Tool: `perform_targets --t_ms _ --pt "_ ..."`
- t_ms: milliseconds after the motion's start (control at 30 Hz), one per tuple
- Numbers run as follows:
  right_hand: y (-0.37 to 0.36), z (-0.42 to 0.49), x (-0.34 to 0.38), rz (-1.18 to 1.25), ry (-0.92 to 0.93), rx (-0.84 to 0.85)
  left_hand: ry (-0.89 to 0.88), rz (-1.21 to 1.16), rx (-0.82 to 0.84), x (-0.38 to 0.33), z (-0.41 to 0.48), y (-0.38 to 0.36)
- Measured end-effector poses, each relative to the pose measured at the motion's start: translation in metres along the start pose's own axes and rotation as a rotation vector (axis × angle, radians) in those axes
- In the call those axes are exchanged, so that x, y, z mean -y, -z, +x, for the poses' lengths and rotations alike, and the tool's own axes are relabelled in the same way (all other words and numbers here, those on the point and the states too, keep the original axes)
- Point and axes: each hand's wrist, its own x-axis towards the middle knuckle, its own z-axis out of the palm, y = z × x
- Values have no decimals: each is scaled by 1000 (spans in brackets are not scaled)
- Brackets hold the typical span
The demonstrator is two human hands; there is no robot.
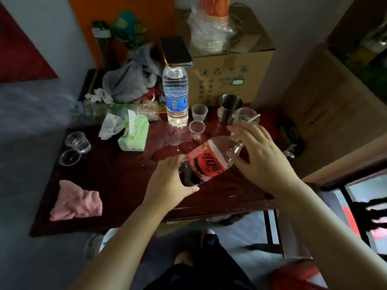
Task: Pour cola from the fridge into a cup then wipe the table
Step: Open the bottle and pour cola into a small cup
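A cola bottle (206, 161) with a red label is tilted over the dark wooden table (125, 185), its neck pointing up and right. My left hand (170, 182) grips its dark lower end. My right hand (258, 155) covers the neck and cap end, fingers spread around it; the cap is hidden. Two small clear plastic cups (196, 128) (199, 111) stand just beyond the bottle. A clear cup (246, 116) with a white stick in it stands behind my right hand. A pink cloth (76, 203) lies crumpled at the table's front left.
A tall water bottle (175, 95) with a phone (176, 51) on top stands mid-table. A steel cup (230, 107), a green tissue pack (134, 133), two clear cups (78, 141) at left, a grey cloth heap (129, 80) and a cardboard box (228, 70) crowd the back. A wet patch (173, 139) lies below the water bottle.
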Motion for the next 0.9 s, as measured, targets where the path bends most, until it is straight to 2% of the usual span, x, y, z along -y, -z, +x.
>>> perform_targets --t_ms 133,233,367,633,900 --pt "0 36 -25 62 -92 -59 95 5 -62 -2 13 0" --pt "0 61 -42 217 -192 -8 172 8 -86 -5 23 1" --pt "-8 86 -59 269 -126 48 227 5 -143 -7 32 -1" --pt "-21 116 -69 432 -102 183 274 -3 -126 -5 40 0" --pt "-28 121 -61 615 21 114 219 -14 -76 7 50 18"
